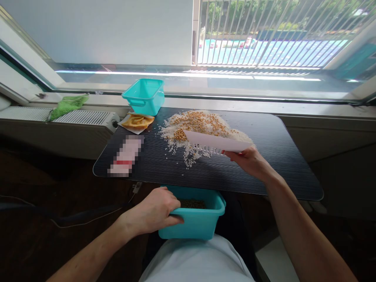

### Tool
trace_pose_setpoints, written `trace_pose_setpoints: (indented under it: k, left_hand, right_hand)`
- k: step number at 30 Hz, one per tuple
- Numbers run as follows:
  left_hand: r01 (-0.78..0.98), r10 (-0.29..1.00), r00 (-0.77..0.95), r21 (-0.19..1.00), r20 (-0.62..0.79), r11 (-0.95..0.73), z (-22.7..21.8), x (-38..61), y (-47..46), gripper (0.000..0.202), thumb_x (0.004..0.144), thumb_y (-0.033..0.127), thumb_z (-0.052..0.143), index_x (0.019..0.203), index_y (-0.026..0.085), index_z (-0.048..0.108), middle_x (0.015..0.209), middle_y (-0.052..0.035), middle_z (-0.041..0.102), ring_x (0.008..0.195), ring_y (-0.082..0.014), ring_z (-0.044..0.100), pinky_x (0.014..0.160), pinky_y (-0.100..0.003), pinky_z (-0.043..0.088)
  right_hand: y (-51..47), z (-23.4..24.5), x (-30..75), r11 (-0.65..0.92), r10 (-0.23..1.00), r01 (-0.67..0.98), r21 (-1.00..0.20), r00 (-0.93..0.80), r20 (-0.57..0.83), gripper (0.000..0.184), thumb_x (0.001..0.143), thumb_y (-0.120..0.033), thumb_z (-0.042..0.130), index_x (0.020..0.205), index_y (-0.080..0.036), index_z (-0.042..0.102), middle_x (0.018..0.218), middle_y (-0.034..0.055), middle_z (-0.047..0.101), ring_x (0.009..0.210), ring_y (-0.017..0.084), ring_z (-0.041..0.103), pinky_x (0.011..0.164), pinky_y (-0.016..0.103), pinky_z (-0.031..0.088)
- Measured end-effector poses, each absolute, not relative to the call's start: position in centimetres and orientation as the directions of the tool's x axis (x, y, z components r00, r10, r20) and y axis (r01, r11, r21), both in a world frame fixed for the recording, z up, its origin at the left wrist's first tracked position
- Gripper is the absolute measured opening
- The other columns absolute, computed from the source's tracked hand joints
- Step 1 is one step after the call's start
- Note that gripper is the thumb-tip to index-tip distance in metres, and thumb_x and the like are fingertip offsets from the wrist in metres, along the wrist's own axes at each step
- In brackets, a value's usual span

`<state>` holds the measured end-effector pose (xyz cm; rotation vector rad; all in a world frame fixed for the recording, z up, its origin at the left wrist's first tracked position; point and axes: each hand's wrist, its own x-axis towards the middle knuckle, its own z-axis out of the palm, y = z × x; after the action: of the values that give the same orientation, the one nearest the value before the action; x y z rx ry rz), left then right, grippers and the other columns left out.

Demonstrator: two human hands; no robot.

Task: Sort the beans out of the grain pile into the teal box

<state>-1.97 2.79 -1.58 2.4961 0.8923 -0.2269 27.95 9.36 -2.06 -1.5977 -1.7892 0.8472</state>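
My left hand [160,207] is closed round the rim of a turquoise plastic tub [190,225], which sits at my lap just below the table's front edge. Small dark greenish-brown grains [192,203] lie inside that tub. Over the table, my right hand [248,158] grips the right end of a thin white sheet [217,141], held tilted; a row of slots or teeth shows along its lower edge. Behind and under the sheet spreads a heap of white rice-like grains mixed with yellow-orange round kernels [202,119]. The sheet covers part of the heap's near side.
On the dark tabletop [279,156], a second turquoise tub [145,98] stands at the back left. Near it are folded yellow cloths [138,121] on white paper and a blurred pinkish item [126,156]. A green cloth [69,105] rests on the radiator [88,117]. A window borders the back.
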Motion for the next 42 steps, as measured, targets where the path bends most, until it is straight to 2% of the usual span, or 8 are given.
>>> trace_pose_setpoints:
  k: [5,11,24,34,42]
  left_hand:
    - [0.623,0.555,0.782,0.373,-0.284,-0.688,-1.5,-2.0,2.8,0.029,0.080,0.039,0.066,0.061,0.018,0.058,0.064,0.0013,0.063,0.068,-0.0166,0.060,0.069,-0.026,0.038]
    - [0.628,0.554,0.778,0.360,-0.297,-0.690,-1.3,-2.0,2.8,0.027,0.078,0.038,0.069,0.062,0.018,0.059,0.066,0.0005,0.064,0.070,-0.0178,0.061,0.067,-0.026,0.038]
    - [0.644,0.551,0.765,0.352,-0.334,-0.679,-1.1,-2.0,2.8,0.025,0.079,0.037,0.068,0.065,0.018,0.060,0.068,-0.0006,0.065,0.071,-0.0186,0.061,0.071,-0.028,0.039]
    - [0.635,0.542,0.770,0.333,-0.336,-0.697,-1.1,-1.8,2.8,0.026,0.079,0.039,0.068,0.065,0.018,0.061,0.067,-0.0007,0.065,0.071,-0.0188,0.062,0.071,-0.028,0.040]
    - [0.648,0.549,0.758,0.311,-0.354,-0.695,-1.0,-1.8,2.8,0.028,0.080,0.041,0.067,0.066,0.018,0.061,0.070,-0.0014,0.065,0.075,-0.0194,0.061,0.070,-0.027,0.039]
  right_hand:
    - [9.0,-2.3,27.8,0.085,0.990,0.581,-0.810,-0.138,0.005,0.036,0.078,-0.047,0.059,0.087,-0.015,0.072,0.083,0.0049,0.071,0.078,0.021,0.063,0.069,0.029,0.048]
    - [8.5,-2.4,28.0,0.092,0.982,0.575,-0.813,-0.187,-0.021,0.039,0.077,-0.050,0.059,0.083,-0.014,0.072,0.066,0.0017,0.065,0.063,0.017,0.058,0.054,0.026,0.044]
    - [7.7,-1.7,27.9,0.071,0.967,0.584,-0.809,-0.238,-0.086,0.036,0.077,-0.049,0.059,0.079,-0.015,0.070,0.058,-0.0007,0.059,0.055,0.014,0.052,0.050,0.024,0.040]
    - [7.2,-1.5,27.3,0.061,0.970,0.571,-0.818,-0.228,-0.086,0.036,0.078,-0.048,0.059,0.082,-0.015,0.072,0.060,-0.0005,0.062,0.055,0.013,0.052,0.046,0.022,0.038]
    - [6.7,-1.0,27.4,0.100,0.953,0.556,-0.825,-0.292,-0.080,0.031,0.079,-0.043,0.059,0.088,-0.016,0.073,0.074,0.0010,0.070,0.066,0.018,0.061,0.055,0.024,0.047]
